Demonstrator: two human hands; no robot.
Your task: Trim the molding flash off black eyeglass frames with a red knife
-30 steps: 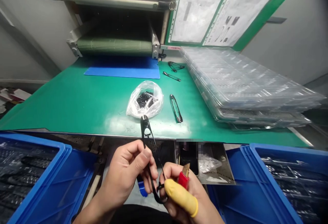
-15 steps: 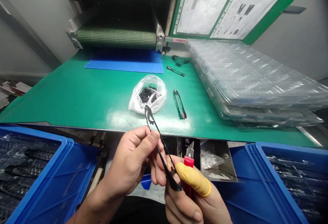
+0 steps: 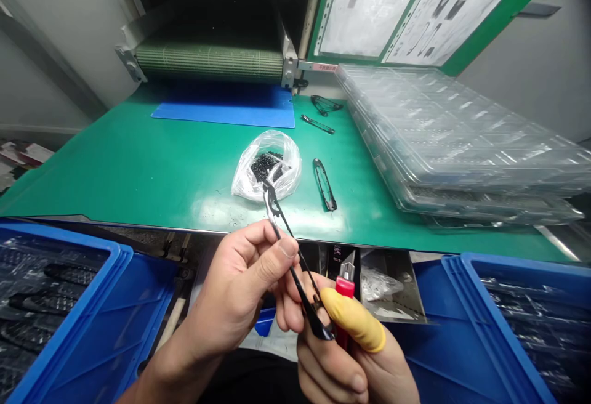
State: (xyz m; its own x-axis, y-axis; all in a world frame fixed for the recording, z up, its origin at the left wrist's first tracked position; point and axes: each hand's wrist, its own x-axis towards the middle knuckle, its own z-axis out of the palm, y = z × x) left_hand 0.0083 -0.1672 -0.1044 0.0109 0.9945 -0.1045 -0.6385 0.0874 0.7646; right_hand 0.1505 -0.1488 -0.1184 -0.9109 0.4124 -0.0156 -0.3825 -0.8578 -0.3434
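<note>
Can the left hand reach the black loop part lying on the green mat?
Probably yes, once it lets go: the left hand pinches another black part, and the black loop part on the green mat has the plastic bag beside it, not in the way.

Left hand (image 3: 235, 287) near right hand (image 3: 341, 355)
</note>
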